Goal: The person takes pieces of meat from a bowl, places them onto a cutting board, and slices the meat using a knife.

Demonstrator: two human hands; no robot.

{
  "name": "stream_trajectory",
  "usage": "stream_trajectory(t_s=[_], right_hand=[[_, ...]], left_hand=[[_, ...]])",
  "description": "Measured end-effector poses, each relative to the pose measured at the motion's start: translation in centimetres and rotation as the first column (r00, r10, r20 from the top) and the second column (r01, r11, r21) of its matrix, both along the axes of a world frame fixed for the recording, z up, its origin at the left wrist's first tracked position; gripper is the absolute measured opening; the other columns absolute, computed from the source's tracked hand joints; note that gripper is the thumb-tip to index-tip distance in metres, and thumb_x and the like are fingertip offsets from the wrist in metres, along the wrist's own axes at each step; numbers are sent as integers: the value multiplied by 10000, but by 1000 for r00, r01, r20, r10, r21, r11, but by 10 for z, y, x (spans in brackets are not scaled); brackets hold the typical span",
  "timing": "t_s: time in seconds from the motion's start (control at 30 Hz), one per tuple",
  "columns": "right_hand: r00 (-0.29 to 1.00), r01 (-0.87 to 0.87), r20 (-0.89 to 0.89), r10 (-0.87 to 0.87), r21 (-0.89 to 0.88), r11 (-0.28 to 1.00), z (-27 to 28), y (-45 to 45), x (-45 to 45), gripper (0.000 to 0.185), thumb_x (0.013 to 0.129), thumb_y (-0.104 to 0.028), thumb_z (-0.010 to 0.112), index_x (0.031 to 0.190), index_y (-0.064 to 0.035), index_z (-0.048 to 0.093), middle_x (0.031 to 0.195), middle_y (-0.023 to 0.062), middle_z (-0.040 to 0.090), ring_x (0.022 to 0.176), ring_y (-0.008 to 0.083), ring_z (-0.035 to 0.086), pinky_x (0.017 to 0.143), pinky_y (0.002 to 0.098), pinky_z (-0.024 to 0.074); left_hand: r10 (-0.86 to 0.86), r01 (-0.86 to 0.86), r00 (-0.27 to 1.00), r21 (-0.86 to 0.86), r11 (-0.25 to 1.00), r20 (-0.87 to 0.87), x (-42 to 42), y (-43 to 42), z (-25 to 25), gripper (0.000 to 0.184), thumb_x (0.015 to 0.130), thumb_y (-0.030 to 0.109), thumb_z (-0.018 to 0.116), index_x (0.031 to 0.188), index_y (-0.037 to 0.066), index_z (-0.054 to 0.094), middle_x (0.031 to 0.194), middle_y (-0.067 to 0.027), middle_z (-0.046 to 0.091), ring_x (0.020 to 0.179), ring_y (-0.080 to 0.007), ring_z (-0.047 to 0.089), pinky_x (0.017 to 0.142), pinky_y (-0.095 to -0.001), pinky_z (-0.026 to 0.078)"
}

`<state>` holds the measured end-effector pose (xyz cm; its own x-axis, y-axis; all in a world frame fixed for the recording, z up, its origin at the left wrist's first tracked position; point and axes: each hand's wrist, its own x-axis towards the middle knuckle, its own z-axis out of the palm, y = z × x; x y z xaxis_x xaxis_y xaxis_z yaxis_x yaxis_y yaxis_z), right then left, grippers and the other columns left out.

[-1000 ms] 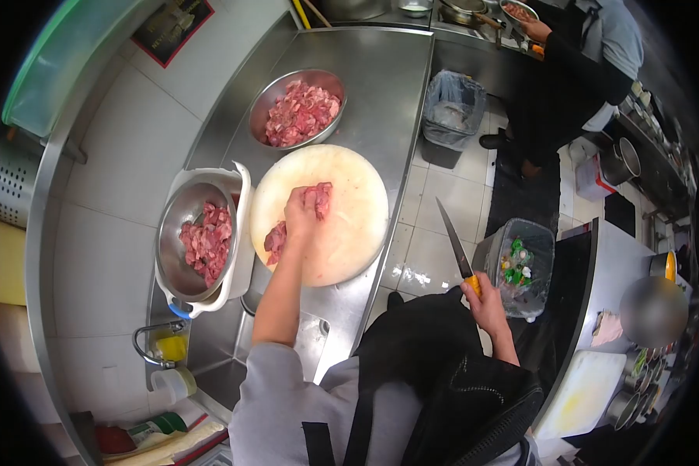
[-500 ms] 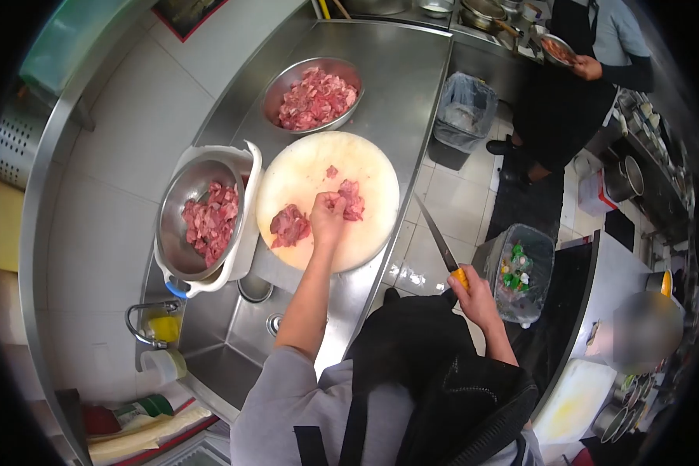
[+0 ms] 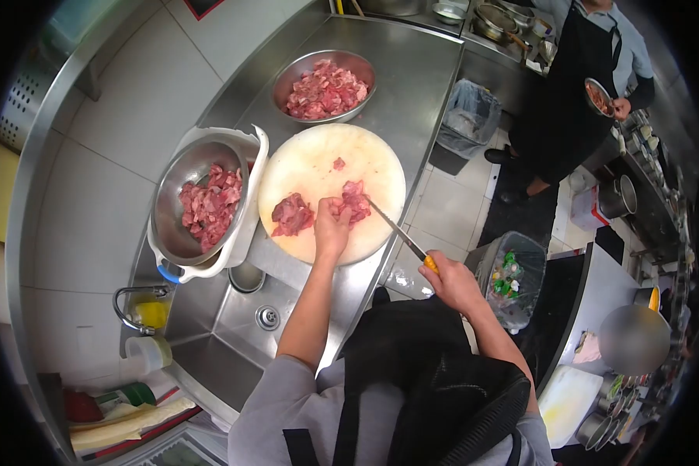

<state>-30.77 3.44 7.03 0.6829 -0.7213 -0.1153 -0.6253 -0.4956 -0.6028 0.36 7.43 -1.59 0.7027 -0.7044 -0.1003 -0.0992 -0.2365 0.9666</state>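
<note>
My left hand [image 3: 332, 222] has its fingers closed on a piece of raw meat [image 3: 355, 201] lying on the round white cutting board [image 3: 303, 155]. My right hand [image 3: 452, 281] grips a knife [image 3: 404, 237] by its yellow handle, and the blade's tip reaches the right side of that piece. A second, darker chunk of meat [image 3: 291, 215] lies to the left of my left hand. One small scrap [image 3: 339, 164] sits higher on the board. Left of the board, a metal bowl [image 3: 165, 210] of cut meat rests in a white plastic tub [image 3: 258, 155].
Beyond the board stands another metal bowl [image 3: 282, 93] heaped with meat. A steel sink [image 3: 229, 311] with a tap [image 3: 124, 299] is near me on the left. Lined bins [image 3: 520, 311] stand right of the counter. A co-worker [image 3: 575, 93] holds a bowl at the upper right.
My right hand has brought the knife left and up, from beside the counter to the meat at my left hand. The co-worker has moved farther into view.
</note>
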Motion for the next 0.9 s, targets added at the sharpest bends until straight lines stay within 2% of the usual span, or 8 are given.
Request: stream_trajectory(t_s=[0.13,0.3,0.57,0.63,0.67,0.77,0.83,0.9], right_hand=[[998,-59,-36,58,-10,998,6,0,13,316,1077,-373,641,1200,-90,576,925,225,752,871,497,727,752,595,569],[942,-90,-330,60,-76,993,21,-16,26,308,1097,-386,591,1173,-93,529,951,221,759,883,514,728,769,610,574],[963,-5,-268,-37,-152,988,30,-28,24,309,1099,-384,587,1170,-89,530,934,224,756,872,505,734,788,605,579],[966,-2,-256,-38,-154,988,38,-24,22,306,1097,-381,590,1170,-90,533,944,221,757,876,502,735,790,600,580],[966,-33,-257,-8,-153,988,43,-21,24,305,1095,-379,593,1173,-89,537,945,217,757,876,501,735,793,596,582],[968,-99,-243,56,-170,981,34,-20,23,310,1092,-382,597,1177,-89,542,949,205,759,872,495,738,786,594,584],[970,-136,-227,92,-185,973,25,-20,24,315,1091,-387,597,1178,-89,543,953,198,761,867,491,740,776,596,585],[964,-175,-233,131,-177,969,19,-19,26,322,1090,-401,594,1166,-92,539,963,191,766,869,484,744,769,599,587]], left_hand=[[-12,13,1000,-50,999,23,-3,5,-7,187,1023,1,704,1174,22,596,942,-58,661,796,-111,643,654,-259,571],[-31,33,988,-11,999,153,-4,13,-9,146,1008,-21,705,1126,8,623,951,-52,681,800,-125,651,706,-281,578],[-3,-8,979,56,998,202,0,26,-2,125,988,-3,719,1104,8,672,956,-85,708,822,-146,678,746,-308,572],[-10,19,927,-19,1000,376,0,29,-6,129,978,6,723,1099,0,678,974,-141,717,832,-204,709,743,-350,574],[-11,20,928,-20,1000,373,1,30,-6,129,978,6,723,1099,0,678,974,-141,717,832,-204,709,743,-350,574],[3,-8,860,7,1000,511,0,30,-2,157,947,-5,725,1097,6,680,991,-165,701,881,-300,700,806,-423,562],[130,-67,664,-115,991,736,-4,27,9,178,909,-1,740,1078,17,687,999,-157,679,938,-363,657,868,-480,525],[132,-48,659,-134,990,741,-15,20,23,166,899,11,748,1056,23,692,999,-144,672,956,-373,641,883,-492,514]])
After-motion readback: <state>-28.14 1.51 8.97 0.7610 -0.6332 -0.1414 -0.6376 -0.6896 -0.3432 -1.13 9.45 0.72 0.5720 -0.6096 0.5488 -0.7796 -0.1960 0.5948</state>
